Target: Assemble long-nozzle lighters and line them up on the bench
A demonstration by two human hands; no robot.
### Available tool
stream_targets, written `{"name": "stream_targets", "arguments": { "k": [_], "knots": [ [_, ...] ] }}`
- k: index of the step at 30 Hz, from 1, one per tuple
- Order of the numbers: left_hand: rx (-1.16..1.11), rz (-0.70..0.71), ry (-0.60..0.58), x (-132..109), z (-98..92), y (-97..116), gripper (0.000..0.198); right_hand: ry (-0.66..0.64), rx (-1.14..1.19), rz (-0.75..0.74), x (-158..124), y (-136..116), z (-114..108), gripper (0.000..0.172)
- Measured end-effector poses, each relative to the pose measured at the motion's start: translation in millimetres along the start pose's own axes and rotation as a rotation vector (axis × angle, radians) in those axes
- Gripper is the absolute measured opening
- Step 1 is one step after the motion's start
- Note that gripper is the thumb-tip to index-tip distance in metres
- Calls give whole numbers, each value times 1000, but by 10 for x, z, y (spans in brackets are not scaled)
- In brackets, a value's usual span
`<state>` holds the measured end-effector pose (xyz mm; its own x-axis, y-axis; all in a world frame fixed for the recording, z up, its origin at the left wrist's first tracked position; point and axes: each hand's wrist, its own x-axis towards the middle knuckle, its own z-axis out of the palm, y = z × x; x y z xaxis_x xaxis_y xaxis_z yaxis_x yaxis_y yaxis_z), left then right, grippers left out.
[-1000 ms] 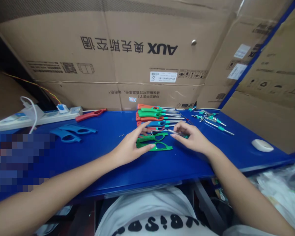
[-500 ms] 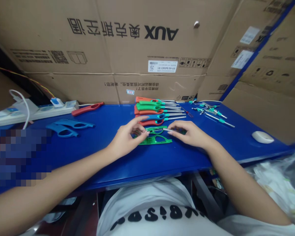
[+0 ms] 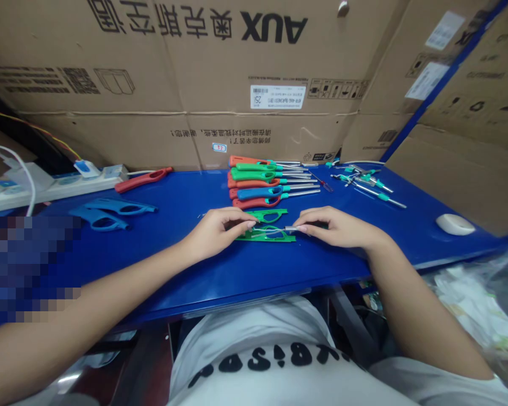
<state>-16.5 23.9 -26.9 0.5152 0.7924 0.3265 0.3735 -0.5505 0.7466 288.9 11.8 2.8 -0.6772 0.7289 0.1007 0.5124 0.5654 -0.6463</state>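
Observation:
Two green plastic handle shells (image 3: 267,215) lie on the blue table (image 3: 186,248), one nearer shell (image 3: 275,238) under my fingers. My left hand (image 3: 215,230) rests on the nearer shell's left end with fingers curled and pinched. My right hand (image 3: 338,226) pinches a thin metal rod (image 3: 290,229) over the shell's right end. Both hands touch the same green piece from opposite sides.
Several finished orange, green and blue handled tools (image 3: 258,183) lie stacked behind my hands. Loose metal rods with teal tips (image 3: 364,183) lie at the right, blue shells (image 3: 105,213) and a red one (image 3: 141,179) at the left, a power strip (image 3: 59,183), cardboard boxes (image 3: 254,84) behind.
My left hand went from flat and spread to a pinch on the nearer green shell. My right hand lowered the metal rod onto that shell. The camera tilted downward.

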Motion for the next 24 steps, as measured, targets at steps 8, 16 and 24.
{"name": "stream_targets", "arguments": {
  "k": [8, 16, 24],
  "knots": [
    [304, 293, 0, 8, 7, 52, 23, 73, -19, 101, -84, 75, 49, 24],
    [440, 361, -59, 13, 31, 3, 22, 153, -93, 25, -225, 39, 192, 20],
    [460, 324, -78, 9, 37, 16, 26, 309, -186, -22, -271, 50, 295, 13]
  ]
}}
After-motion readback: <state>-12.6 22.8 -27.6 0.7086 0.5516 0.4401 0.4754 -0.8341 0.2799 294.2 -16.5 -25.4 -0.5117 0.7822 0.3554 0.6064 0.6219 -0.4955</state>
